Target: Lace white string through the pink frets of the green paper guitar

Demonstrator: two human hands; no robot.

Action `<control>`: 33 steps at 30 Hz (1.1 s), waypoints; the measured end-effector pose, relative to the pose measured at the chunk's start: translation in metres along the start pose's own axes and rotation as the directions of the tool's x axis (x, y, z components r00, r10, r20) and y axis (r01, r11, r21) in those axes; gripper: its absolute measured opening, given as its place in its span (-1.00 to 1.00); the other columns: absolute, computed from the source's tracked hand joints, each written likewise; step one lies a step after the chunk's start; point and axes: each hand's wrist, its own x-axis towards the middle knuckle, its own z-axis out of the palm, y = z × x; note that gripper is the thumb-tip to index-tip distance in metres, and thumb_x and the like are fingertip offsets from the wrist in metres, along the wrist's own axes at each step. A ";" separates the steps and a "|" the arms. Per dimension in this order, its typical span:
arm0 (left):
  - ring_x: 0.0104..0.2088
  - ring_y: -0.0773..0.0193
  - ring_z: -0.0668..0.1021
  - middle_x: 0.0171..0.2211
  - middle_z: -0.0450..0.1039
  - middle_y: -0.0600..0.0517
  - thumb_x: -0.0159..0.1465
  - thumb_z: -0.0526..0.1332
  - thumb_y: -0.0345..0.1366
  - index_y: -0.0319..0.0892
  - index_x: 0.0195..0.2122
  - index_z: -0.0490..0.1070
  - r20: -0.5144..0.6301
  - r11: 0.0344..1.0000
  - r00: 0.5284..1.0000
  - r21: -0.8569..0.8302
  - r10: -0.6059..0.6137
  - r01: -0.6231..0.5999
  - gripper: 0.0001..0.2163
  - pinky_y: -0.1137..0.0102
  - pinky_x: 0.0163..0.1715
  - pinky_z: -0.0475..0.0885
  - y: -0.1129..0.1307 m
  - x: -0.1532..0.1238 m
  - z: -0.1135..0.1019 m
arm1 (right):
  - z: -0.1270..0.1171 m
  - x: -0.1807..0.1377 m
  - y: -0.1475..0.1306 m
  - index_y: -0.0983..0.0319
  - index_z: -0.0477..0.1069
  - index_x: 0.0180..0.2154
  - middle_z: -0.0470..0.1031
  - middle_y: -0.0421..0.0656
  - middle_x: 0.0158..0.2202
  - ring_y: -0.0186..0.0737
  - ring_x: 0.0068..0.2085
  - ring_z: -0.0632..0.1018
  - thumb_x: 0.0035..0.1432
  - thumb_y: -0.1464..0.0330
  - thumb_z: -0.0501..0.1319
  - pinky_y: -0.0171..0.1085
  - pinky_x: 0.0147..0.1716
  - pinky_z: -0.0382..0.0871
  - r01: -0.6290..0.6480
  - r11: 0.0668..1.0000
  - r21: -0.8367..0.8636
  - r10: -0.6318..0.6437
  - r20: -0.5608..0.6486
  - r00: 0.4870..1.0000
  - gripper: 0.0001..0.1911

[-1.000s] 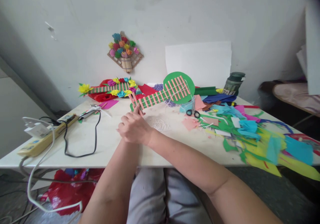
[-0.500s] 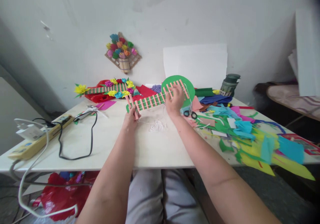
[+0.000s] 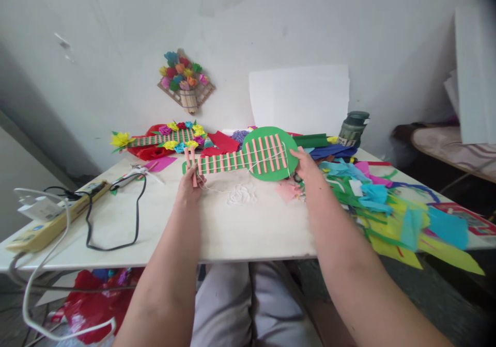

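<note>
I hold a green paper guitar (image 3: 248, 157) with pink strips across its neck and round body, raised a little above the white table (image 3: 240, 228). My left hand (image 3: 188, 186) is closed on the head end of the neck. At the other end, my right hand (image 3: 308, 165) grips the right edge of the round body. White string runs along the guitar and a loose tangle of it (image 3: 241, 196) lies on the table just below.
A second, flower-decorated guitar (image 3: 166, 139) lies at the back left. A glue gun (image 3: 129, 174) and power strip (image 3: 54, 218) with cables sit at left. Coloured paper scraps (image 3: 391, 202) cover the right side, scissors partly hidden behind my right hand. A dark jar (image 3: 352, 129) stands near the wall.
My right hand left the left one, reached over the guitar body, then took its right edge. The guitar swung from tilted to nearly level and shifted left.
</note>
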 end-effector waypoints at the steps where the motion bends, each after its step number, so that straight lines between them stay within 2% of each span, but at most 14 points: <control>1: -0.73 0.51 0.31 -0.67 0.23 0.23 -0.04 0.27 -0.30 -0.13 -0.37 0.27 -0.038 1.000 0.999 -0.016 0.022 -0.023 -0.78 0.55 -0.65 0.32 0.001 0.001 -0.001 | -0.002 -0.001 0.002 0.29 0.38 -0.37 0.52 -0.10 -0.45 -0.20 -0.39 0.53 -0.12 0.37 0.24 -0.20 -0.34 0.41 -0.064 0.995 0.072 0.057 0.093 0.994 -0.81; 4: -0.60 0.46 0.43 -0.52 0.37 0.14 0.00 0.25 -0.22 -0.11 -0.30 0.32 -0.085 0.981 0.987 -0.129 0.136 -0.146 -0.76 0.46 -0.46 0.43 0.004 0.002 -0.006 | -0.003 -0.002 0.007 0.27 0.39 -0.36 0.54 -0.11 -0.43 -0.16 -0.36 0.55 -0.21 0.43 0.29 -0.18 -0.30 0.43 -0.243 0.949 0.202 0.177 0.298 0.938 -0.75; 6: -0.46 0.38 0.50 -0.38 0.41 0.05 0.05 0.17 -0.05 -0.09 -0.22 0.34 -0.067 0.956 0.977 -0.206 0.202 -0.211 -0.68 0.35 -0.29 0.44 0.005 0.004 -0.010 | 0.002 -0.001 0.008 0.27 0.40 -0.37 0.54 -0.12 -0.42 -0.14 -0.33 0.55 -0.24 0.45 0.31 -0.17 -0.28 0.44 -0.278 0.925 0.259 0.193 0.309 0.931 -0.74; 8: -0.27 0.27 0.51 -0.21 0.40 -0.05 0.05 0.07 0.12 -0.07 -0.13 0.32 -0.069 0.953 0.975 -0.207 0.209 -0.219 -0.54 0.25 -0.15 0.39 0.004 0.007 -0.012 | 0.011 0.000 0.011 0.26 0.40 -0.37 0.55 -0.12 -0.41 -0.14 -0.30 0.55 -0.23 0.45 0.31 -0.15 -0.27 0.44 -0.248 0.908 0.337 0.170 0.244 0.955 -0.74; 11: 0.01 0.18 0.38 0.02 0.27 -0.05 0.05 0.06 0.14 0.03 -0.04 0.25 -0.205 0.974 0.955 -0.037 0.213 -0.225 -0.50 0.24 -0.04 0.30 0.000 0.011 -0.008 | 0.031 0.000 0.015 0.23 0.38 -0.33 0.55 -0.15 -0.37 -0.16 -0.27 0.55 -0.17 0.40 0.30 -0.13 -0.26 0.45 -0.147 0.889 0.433 0.105 0.121 0.987 -0.75; 13: 0.08 0.20 0.30 0.06 0.23 -0.02 0.05 0.14 0.03 0.03 -0.03 0.24 -0.295 0.936 0.891 0.172 0.345 -0.306 -0.54 0.29 -0.02 0.26 -0.007 0.011 0.001 | 0.045 -0.003 0.018 0.21 0.37 -0.29 0.54 -0.17 -0.33 -0.19 -0.26 0.54 -0.12 0.35 0.28 -0.13 -0.27 0.46 -0.075 0.881 0.466 0.051 0.064 0.997 -0.73; 15: 0.00 0.21 0.36 -0.02 0.30 -0.05 0.01 0.22 -0.06 -0.07 -0.09 0.29 -0.246 0.830 0.815 0.360 0.525 -0.426 -0.57 0.35 -0.09 0.30 -0.016 0.007 0.014 | 0.058 -0.007 0.020 0.20 0.36 -0.27 0.54 -0.20 -0.33 -0.22 -0.27 0.55 -0.11 0.34 0.28 -0.14 -0.29 0.47 -0.061 0.879 0.473 0.046 0.044 0.998 -0.72; 16: -0.09 0.23 0.42 -0.11 0.36 -0.06 0.00 0.23 -0.07 -0.14 -0.16 0.33 -0.175 0.766 0.789 0.431 0.589 -0.476 -0.60 0.39 -0.17 0.33 -0.021 0.004 0.022 | 0.065 -0.010 0.021 0.19 0.36 -0.27 0.54 -0.21 -0.35 -0.23 -0.29 0.55 -0.12 0.34 0.29 -0.15 -0.30 0.47 -0.070 0.877 0.475 0.059 0.037 0.998 -0.71; 17: -0.20 0.25 0.46 -0.20 0.40 -0.06 -0.01 0.25 -0.08 -0.18 -0.25 0.37 -0.093 0.725 0.793 0.480 0.603 -0.495 -0.64 0.42 -0.27 0.36 -0.026 -0.001 0.029 | 0.071 -0.013 0.022 0.19 0.36 -0.27 0.54 -0.22 -0.37 -0.23 -0.30 0.55 -0.13 0.35 0.29 -0.15 -0.31 0.47 -0.089 0.874 0.477 0.081 0.037 0.996 -0.71; 20: -0.50 0.34 0.47 -0.40 0.42 -0.02 -0.02 0.25 -0.07 -0.23 -0.34 0.39 0.115 0.738 0.880 0.501 0.461 -0.452 -0.67 0.49 -0.58 0.32 -0.039 -0.019 0.051 | 0.092 -0.025 0.024 0.20 0.37 -0.29 0.53 -0.24 -0.42 -0.24 -0.34 0.55 -0.17 0.37 0.30 -0.17 -0.31 0.47 -0.142 0.856 0.496 0.145 0.032 0.989 -0.70; 23: -0.56 0.32 0.49 -0.50 0.39 0.02 -0.06 0.31 -0.15 -0.25 -0.34 0.36 0.196 0.840 0.948 0.442 0.252 -0.314 -0.67 0.48 -0.63 0.32 -0.046 -0.033 0.066 | 0.111 -0.037 0.028 0.22 0.39 -0.33 0.53 -0.21 -0.41 -0.23 -0.35 0.55 -0.20 0.34 0.32 -0.17 -0.31 0.46 -0.141 0.868 0.475 0.134 0.050 0.990 -0.71; 25: -0.58 0.30 0.51 -0.50 0.38 0.04 -0.08 0.33 -0.21 -0.23 -0.33 0.30 0.198 0.924 0.972 0.333 0.125 -0.186 -0.66 0.46 -0.63 0.34 -0.047 -0.038 0.070 | 0.120 -0.043 0.030 0.24 0.40 -0.35 0.53 -0.18 -0.39 -0.21 -0.33 0.55 -0.21 0.30 0.32 -0.17 -0.31 0.46 -0.122 0.889 0.442 0.115 0.044 0.992 -0.71; 28: -0.60 0.33 0.50 -0.51 0.36 0.09 -0.12 0.35 -0.31 -0.20 -0.35 0.22 0.157 0.982 0.988 0.188 0.003 -0.033 -0.64 0.46 -0.60 0.37 -0.048 -0.039 0.071 | 0.126 -0.047 0.033 0.24 0.42 -0.36 0.53 -0.15 -0.38 -0.19 -0.30 0.54 -0.20 0.25 0.31 -0.17 -0.31 0.46 -0.091 0.925 0.368 0.086 0.029 0.996 -0.70; 33: -0.57 0.36 0.51 -0.48 0.36 0.11 -0.14 0.33 -0.43 -0.19 -0.36 0.18 0.093 0.996 0.994 0.060 -0.064 0.058 -0.64 0.43 -0.48 0.43 -0.051 -0.038 0.071 | 0.129 -0.048 0.035 0.26 0.44 -0.31 0.53 -0.15 -0.40 -0.21 -0.35 0.52 -0.16 0.16 0.27 -0.21 -0.37 0.43 0.000 0.970 0.245 -0.002 0.007 1.000 -0.63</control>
